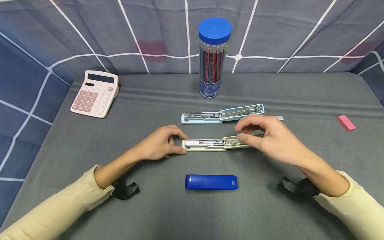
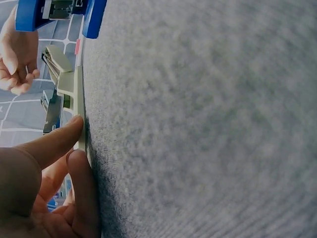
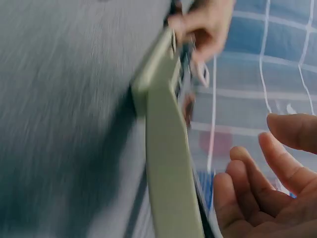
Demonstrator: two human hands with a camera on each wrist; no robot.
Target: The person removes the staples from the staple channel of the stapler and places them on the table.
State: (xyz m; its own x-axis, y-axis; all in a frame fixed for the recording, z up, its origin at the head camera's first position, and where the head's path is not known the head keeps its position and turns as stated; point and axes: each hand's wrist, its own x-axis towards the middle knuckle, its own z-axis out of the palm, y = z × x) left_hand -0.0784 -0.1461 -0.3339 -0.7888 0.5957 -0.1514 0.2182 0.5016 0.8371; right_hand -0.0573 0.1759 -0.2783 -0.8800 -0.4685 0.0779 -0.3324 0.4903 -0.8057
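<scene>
A pale green stapler point(image 1: 207, 145) lies opened out on the grey cloth, its metal magazine uppermost. My left hand point(image 1: 160, 142) pinches its left end between thumb and fingers. Above the stapler's raised right part hovers my right hand point(image 1: 270, 138), fingers loosely bent and holding nothing. The right wrist view shows the green stapler point(image 3: 171, 163) apart from the right fingers point(image 3: 247, 183). Behind it rests a light blue stapler point(image 1: 201, 118), likewise opened out. A closed blue stapler point(image 1: 211, 182) sits in front. The right hand covers part of the green stapler's right end.
A pink calculator point(image 1: 94, 94) is at the back left. A clear tube of pencils with a blue lid point(image 1: 215, 30) stands at the back middle. A pink block point(image 1: 346, 122) lies far right. Just past the right hand shows a small silvery strip point(image 1: 280, 118).
</scene>
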